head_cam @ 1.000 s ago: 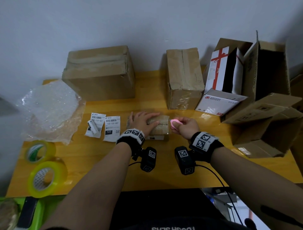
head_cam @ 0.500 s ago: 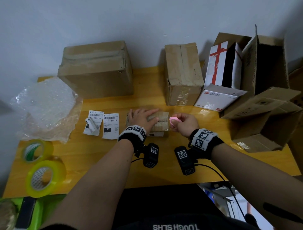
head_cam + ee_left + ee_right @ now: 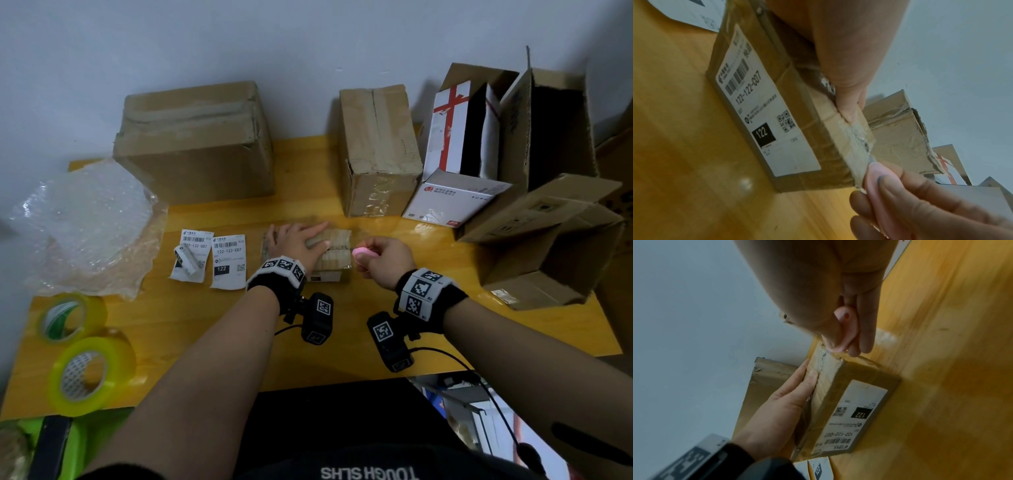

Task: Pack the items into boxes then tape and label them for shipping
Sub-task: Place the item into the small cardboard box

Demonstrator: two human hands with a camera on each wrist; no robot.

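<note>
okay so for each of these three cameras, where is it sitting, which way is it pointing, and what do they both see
Head: worn on the head, facing forward and down at the table; both forearms show, left hand flat on the small box.
Left wrist: under the left palm, facing along the box's labelled side toward the right hand.
Right wrist: looks past the right hand's fingers gripping a pink cutter toward the left hand.
Shared: both wrist views show the shipping label and both hands.

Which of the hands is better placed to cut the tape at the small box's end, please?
Probably the right hand: it grips the pink cutter at the small box end, while the left hand lies flat on top.
</note>
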